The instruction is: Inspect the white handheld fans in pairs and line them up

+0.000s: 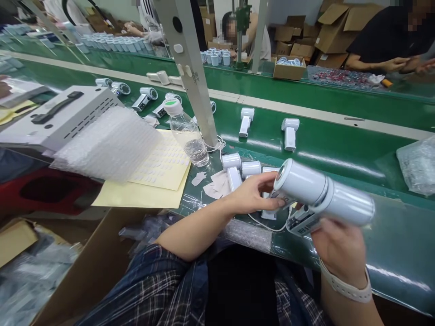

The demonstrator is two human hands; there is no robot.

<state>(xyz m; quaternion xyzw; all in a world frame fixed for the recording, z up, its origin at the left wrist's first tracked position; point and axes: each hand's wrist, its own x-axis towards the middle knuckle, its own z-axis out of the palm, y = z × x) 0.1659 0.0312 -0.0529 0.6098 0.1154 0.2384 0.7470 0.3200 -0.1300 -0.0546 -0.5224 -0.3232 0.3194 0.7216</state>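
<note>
My left hand [253,192] is closed on a pale blue-white handheld fan [304,183] with a barrel-shaped head, its thumb and fingers at the near end. My right hand [341,246] grips a second fan [353,203] of the same kind from below, slightly blurred. The two barrels touch or nearly touch end to end, and a dark panel shows on the second one's handle. Just beyond my left hand, several more fans [231,161] lie on the bench, partly hidden by it. A white cable [272,230] loops below my left hand.
A metal post [193,72] rises beside a water bottle [188,133]. Yellow sticker sheets [163,194], bubble wrap [108,140] and a grey machine box [57,113] are left. More fans [290,134] lie on the green conveyor [340,154]. Co-workers sit opposite.
</note>
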